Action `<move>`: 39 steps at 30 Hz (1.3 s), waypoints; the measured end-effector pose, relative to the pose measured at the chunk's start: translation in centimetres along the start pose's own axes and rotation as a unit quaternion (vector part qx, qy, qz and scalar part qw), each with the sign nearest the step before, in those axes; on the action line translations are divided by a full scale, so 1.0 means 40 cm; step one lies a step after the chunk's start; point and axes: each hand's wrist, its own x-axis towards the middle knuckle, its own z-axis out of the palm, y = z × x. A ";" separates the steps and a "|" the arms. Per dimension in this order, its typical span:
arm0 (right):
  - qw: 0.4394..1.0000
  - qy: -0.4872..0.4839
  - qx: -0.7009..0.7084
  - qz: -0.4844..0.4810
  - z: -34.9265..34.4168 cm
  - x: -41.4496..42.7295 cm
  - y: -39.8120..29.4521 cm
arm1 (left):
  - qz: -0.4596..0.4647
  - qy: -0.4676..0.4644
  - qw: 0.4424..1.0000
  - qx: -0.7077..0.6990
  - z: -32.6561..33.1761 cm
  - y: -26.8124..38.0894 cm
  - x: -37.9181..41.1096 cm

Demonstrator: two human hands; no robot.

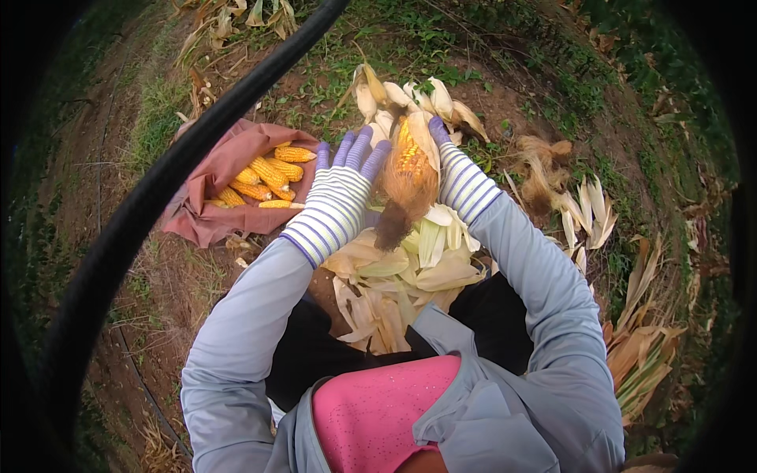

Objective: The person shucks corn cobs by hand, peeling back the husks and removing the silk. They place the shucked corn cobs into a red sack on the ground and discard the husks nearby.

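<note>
Both hands wear striped knit gloves with purple fingers. A partly husked corn ear [411, 155], its yellow kernels bare in front and brown silk hanging at the near end, lies between them. My right hand [464, 171] is at the husk on its right side; how firmly it grips is hidden. My left hand [346, 189] is on the left of the ear, back up, fingers spread, with nothing seen in it. Unhusked corn ears [440, 100] lie just beyond. Below the hands is a heap of peeled pale husks [437, 272]. Several bare yellow cobs [269, 172] lie in a reddish cloth sack [204, 171] at left.
Loose corn silk [539, 168] and dry husks [594, 207] lie on the ground at right. More dry leaves [644, 349] are at the lower right. A blurred black strap or cable [195, 145] crosses the left of the view. Grass and weeds grow on the brown soil.
</note>
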 end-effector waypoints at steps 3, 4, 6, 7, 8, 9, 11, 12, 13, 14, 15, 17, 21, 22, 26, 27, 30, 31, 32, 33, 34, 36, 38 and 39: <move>1.000 -0.023 -0.013 0.005 0.015 -0.012 0.009 | 0.060 0.131 0.987 -0.078 0.043 -0.006 0.039; 0.999 -0.025 -0.011 0.016 0.039 -0.030 0.018 | 0.096 0.191 0.975 -0.067 0.057 -0.010 0.050; 0.983 -0.130 0.110 0.069 0.012 -0.005 0.034 | 0.154 0.214 0.951 -0.161 0.045 0.014 0.044; 0.942 -0.228 0.226 0.101 -0.075 0.063 0.056 | 0.174 0.205 0.935 -0.230 0.030 0.033 0.059; 0.875 -0.323 0.336 0.132 -0.160 0.132 0.080 | 0.190 0.192 0.915 -0.298 0.016 0.049 0.070; 0.969 -0.187 0.153 0.052 -0.086 0.060 0.077 | 0.184 0.180 0.898 -0.357 0.007 0.040 0.053; 0.995 -0.049 -0.051 0.067 -0.022 -0.009 0.068 | 0.091 0.056 0.766 -0.633 -0.011 0.031 0.044; 0.992 -0.063 -0.027 0.107 -0.032 0.015 0.073 | 0.002 -0.009 0.628 -0.778 -0.018 0.021 0.043; 0.988 -0.081 -0.040 0.129 -0.051 0.023 0.075 | -0.100 -0.036 0.485 -0.868 -0.025 0.011 0.043; 0.982 -0.100 -0.054 0.150 -0.070 0.029 0.075 | -0.033 0.024 0.708 -0.705 -0.019 -0.015 0.041; 0.978 -0.114 -0.096 0.149 -0.066 0.025 0.083 | 0.012 0.079 0.805 -0.588 0.011 -0.067 0.033; 0.967 -0.130 -0.175 0.135 -0.070 0.010 0.079 | 0.033 0.177 0.877 -0.446 0.058 -0.134 0.047; 0.911 -0.139 -0.387 -0.028 -0.055 -0.025 0.053 | -0.089 0.158 0.749 -0.638 0.071 -0.193 0.065; 0.917 -0.094 -0.377 -0.085 -0.046 -0.031 0.046 | -0.112 0.144 0.712 -0.678 0.060 -0.191 0.069; 0.856 -0.061 -0.412 -0.306 -0.035 0.007 0.013 | -0.131 0.089 0.645 -0.748 0.111 -0.236 0.064; 0.843 -0.084 -0.414 -0.333 -0.034 0.012 0.022 | -0.132 0.089 0.660 -0.734 0.112 -0.237 0.078; 0.806 -0.132 -0.444 -0.370 -0.033 0.003 0.056 | -0.137 0.014 0.564 -0.814 0.133 -0.188 0.085; 0.797 -0.107 -0.476 -0.356 -0.032 -0.002 0.051 | -0.139 0.000 0.548 -0.825 0.126 -0.173 0.087; 0.787 -0.083 -0.508 -0.341 -0.035 -0.006 0.045 | -0.143 0.001 0.557 -0.818 0.121 -0.169 0.089; 0.775 -0.062 -0.538 -0.325 -0.036 -0.008 0.041 | -0.147 0.006 0.568 -0.810 0.118 -0.169 0.086; 0.779 -0.036 -0.541 -0.315 -0.045 0.010 0.033 | -0.142 0.070 0.612 -0.775 0.127 -0.178 0.087; 0.773 -0.029 -0.550 -0.315 -0.048 0.014 0.029 | -0.151 0.090 0.602 -0.779 0.145 -0.188 0.093; 0.773 -0.025 -0.546 -0.322 -0.056 0.018 0.021 | -0.171 0.109 0.595 -0.778 0.153 -0.198 0.089; 0.776 -0.022 -0.538 -0.328 -0.068 0.020 0.014 | -0.186 0.116 0.592 -0.775 0.128 -0.185 0.087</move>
